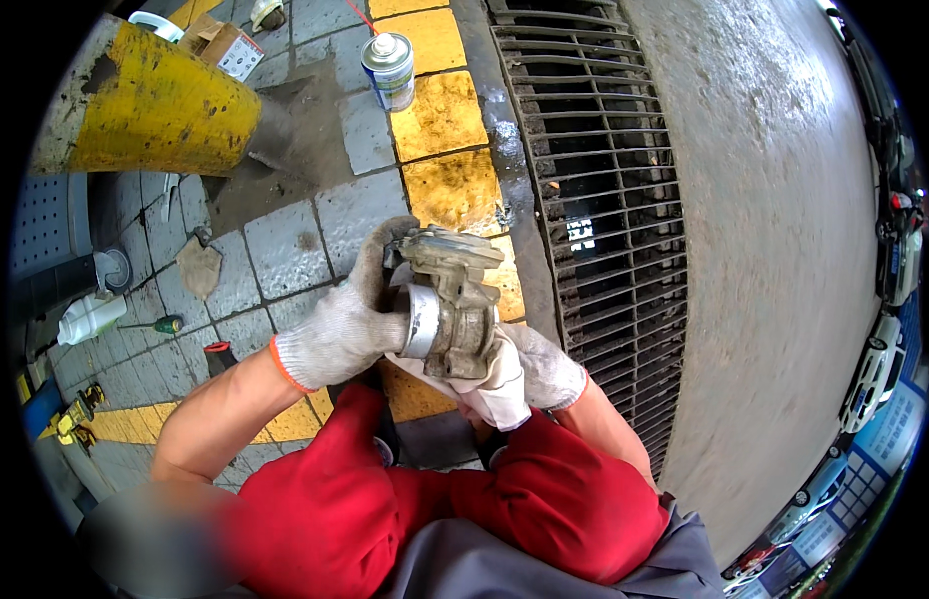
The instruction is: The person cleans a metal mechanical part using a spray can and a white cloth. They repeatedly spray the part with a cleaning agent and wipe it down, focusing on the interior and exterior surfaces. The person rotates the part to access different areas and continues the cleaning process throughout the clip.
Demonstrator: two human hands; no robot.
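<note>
While left hand (347, 324) grips housing (463, 324), right (550, 369) holds cloth (501, 384).

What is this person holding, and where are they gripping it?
A grimy metal part: the left hand grips its left side, by the silvery ring; the right hand holds a white cloth against its lower right.

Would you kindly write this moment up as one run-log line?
left hand: grips metal part | right hand: holds cloth against metal part | spray can: upright on tiles | grate: right of metal part
</note>
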